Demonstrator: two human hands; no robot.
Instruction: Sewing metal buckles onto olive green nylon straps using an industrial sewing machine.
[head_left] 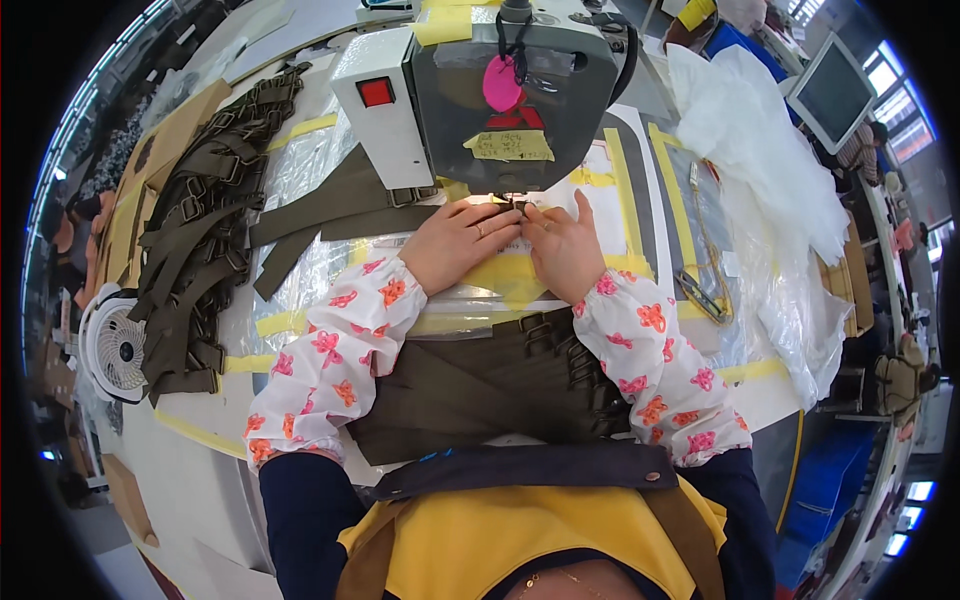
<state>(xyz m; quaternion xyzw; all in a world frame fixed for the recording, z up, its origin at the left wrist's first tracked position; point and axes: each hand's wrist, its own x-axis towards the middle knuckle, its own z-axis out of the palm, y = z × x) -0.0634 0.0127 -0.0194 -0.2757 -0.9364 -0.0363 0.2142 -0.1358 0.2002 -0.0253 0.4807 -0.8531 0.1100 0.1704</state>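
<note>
A sewing machine point(505, 110) stands before me, its needle area lit. Just under its head lies the end of a dark olive webbing strap point(345, 225), which runs off to the left. My left hand point(462, 243) holds this strap down, fingers pressed together and tips close to the needle. On the other side, my right hand point(563, 250) pinches the small dark end at the needle, one finger raised. The fingertips partly hide that end. Nearer my body, a bundle of olive straps point(460, 385) with metal buckles point(590, 375) lies across the table edge and my lap.
A heap of buckled straps point(205, 215) fills the left side, beside a small white fan point(118, 345) and a cardboard box point(180, 135). To the right are thread snips point(703, 298) and crumpled clear plastic point(765, 160). Yellow tape point(625, 190) marks the tabletop.
</note>
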